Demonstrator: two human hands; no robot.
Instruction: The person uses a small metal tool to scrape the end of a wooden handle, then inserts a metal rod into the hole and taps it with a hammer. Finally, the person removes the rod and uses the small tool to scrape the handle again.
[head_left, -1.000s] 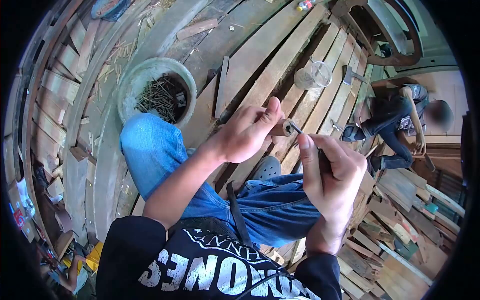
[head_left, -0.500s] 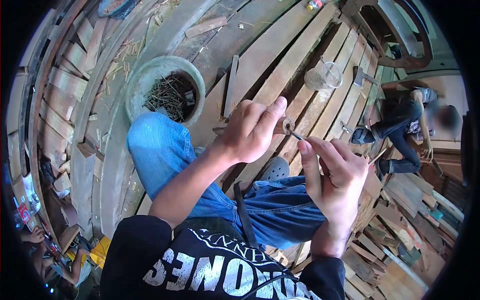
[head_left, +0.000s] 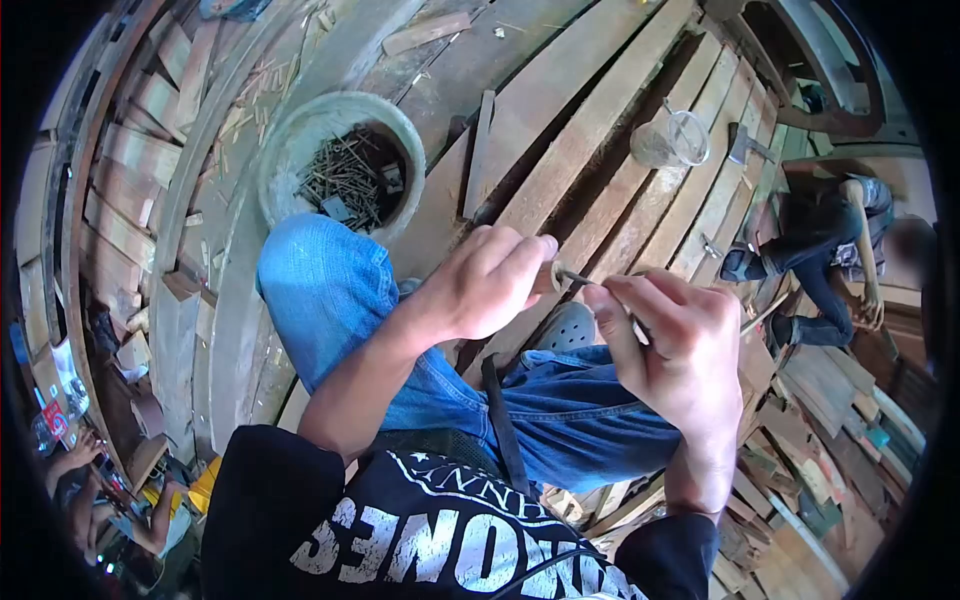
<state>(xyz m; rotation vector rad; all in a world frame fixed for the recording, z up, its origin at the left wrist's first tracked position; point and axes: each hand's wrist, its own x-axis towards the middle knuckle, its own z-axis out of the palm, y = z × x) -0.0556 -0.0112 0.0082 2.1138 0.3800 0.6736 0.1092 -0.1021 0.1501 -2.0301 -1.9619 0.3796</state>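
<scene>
My left hand (head_left: 478, 287) is wrapped round a short, round wooden piece (head_left: 547, 279), whose end sticks out past the thumb. The rest of it is hidden in the fist. From the other side, my right hand (head_left: 680, 340) pinches a thin dark metal rod (head_left: 576, 278). Its tip meets the end of the wooden piece; how deep it goes I cannot tell. Both hands are held above my bent legs in blue jeans (head_left: 330, 275). Beside my knee stands a bucket (head_left: 275, 165) with many rusty nails (head_left: 352, 180) in it.
Wooden planks (head_left: 590, 150) with dark gaps form the floor. A clear plastic tub (head_left: 655, 145) and a hatchet (head_left: 740, 145) lie ahead. Another person (head_left: 815, 235) sits at the right, near piled wood scraps (head_left: 815, 450). Other people's arms (head_left: 155, 525) show at lower left.
Both hands have shifted slightly, the left a little to the left and down. The wooden piece has turned, so its end face shows less. The whole view has shifted a little.
</scene>
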